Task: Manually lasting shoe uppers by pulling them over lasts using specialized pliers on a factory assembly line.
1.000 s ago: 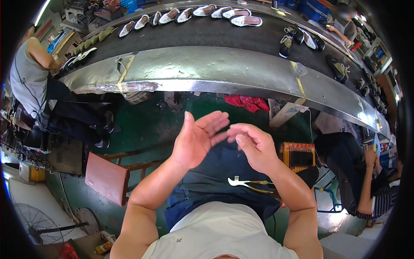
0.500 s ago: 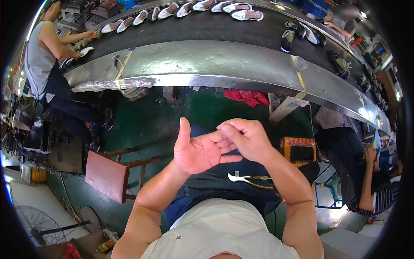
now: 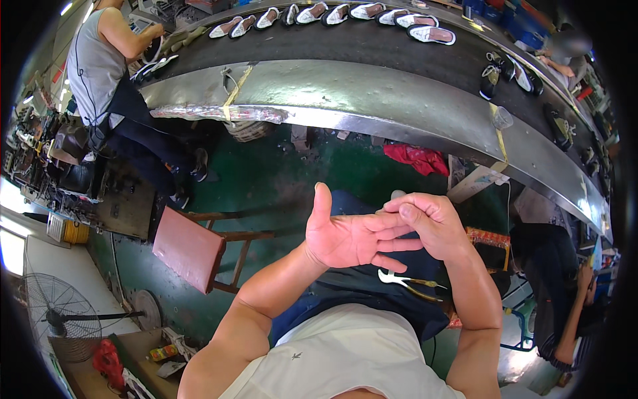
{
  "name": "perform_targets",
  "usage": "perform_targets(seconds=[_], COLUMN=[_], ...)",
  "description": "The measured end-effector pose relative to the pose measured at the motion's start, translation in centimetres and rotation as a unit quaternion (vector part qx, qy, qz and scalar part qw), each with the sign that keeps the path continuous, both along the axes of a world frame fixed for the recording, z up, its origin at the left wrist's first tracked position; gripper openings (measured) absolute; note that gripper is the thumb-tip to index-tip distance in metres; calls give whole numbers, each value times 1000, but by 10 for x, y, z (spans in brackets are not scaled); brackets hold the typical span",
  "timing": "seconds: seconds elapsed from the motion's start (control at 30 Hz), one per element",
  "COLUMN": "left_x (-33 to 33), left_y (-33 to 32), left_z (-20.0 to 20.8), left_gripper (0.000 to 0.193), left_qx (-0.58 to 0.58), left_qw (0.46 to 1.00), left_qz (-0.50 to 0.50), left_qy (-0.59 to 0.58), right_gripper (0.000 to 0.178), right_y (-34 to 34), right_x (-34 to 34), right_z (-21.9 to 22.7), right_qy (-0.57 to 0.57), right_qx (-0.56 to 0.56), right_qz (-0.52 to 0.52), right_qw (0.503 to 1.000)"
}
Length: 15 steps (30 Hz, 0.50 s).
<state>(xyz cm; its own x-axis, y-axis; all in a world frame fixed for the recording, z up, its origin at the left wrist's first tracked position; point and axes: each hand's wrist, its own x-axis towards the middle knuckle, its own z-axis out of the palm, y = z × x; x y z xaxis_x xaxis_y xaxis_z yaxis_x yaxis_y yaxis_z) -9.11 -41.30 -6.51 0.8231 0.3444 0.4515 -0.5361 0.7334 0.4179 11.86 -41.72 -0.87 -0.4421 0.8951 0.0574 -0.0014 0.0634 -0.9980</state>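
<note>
My left hand (image 3: 355, 239) is held palm up above my lap, thumb raised and fingers stretched out. My right hand (image 3: 432, 223) closes in a pinch at the left fingertips, its thumb bent against curled fingers. Whatever sits in that pinch, a left fingertip or something small, is hidden. A small pale rounded shape (image 3: 398, 194) shows just behind the right knuckles; I cannot tell what it is. Below the hands, a pair of pincers (image 3: 409, 284) with a pale metal head and yellowish handles lies on my dark-covered lap (image 3: 352, 282), touched by neither hand.
Ahead runs a metal-edged conveyor (image 3: 399, 96) carrying white-and-black shoes (image 3: 430, 34). A stool (image 3: 189, 249) stands left, near a fan (image 3: 63, 316). One person (image 3: 113, 60) works at the belt's left; another's arm (image 3: 575, 316) shows at right. Red cloth (image 3: 417, 158) lies under the belt.
My view has turned left, so the surroundings sit further right. My hands stay together, left fingers stretched, right pinched. The person at the left has raised their hands from the belt.
</note>
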Motion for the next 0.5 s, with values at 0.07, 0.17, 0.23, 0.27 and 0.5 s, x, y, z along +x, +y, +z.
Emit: perform_targets(seconds=[0.07, 0.17, 0.23, 0.27, 0.5], left_x=[0, 1, -1, -2, -47], left_y=[-3, -5, -3, -3, -9], left_z=[6, 1, -23, -38, -69], left_gripper=[132, 113, 76, 56, 38], left_qx=[-14, -80, -91, -120, -125], left_qw=[1000, 992, 975, 947, 773], left_qz=[13, 37, 116, 198, 359], left_qy=[20, 87, 167, 224, 509], right_gripper=[25, 22, 16, 14, 12], right_y=[-4, -10, -8, -6, 8], right_x=[-4, -9, -5, -4, 72], right_z=[3, 6, 7, -1, -21], right_qy=[9, 13, -157, -147, -221], right_qx=[-13, -7, 184, 199, 224], right_qz=[-7, -75, -107, -128, -179], right_qw=[1000, 997, 964, 960, 932])
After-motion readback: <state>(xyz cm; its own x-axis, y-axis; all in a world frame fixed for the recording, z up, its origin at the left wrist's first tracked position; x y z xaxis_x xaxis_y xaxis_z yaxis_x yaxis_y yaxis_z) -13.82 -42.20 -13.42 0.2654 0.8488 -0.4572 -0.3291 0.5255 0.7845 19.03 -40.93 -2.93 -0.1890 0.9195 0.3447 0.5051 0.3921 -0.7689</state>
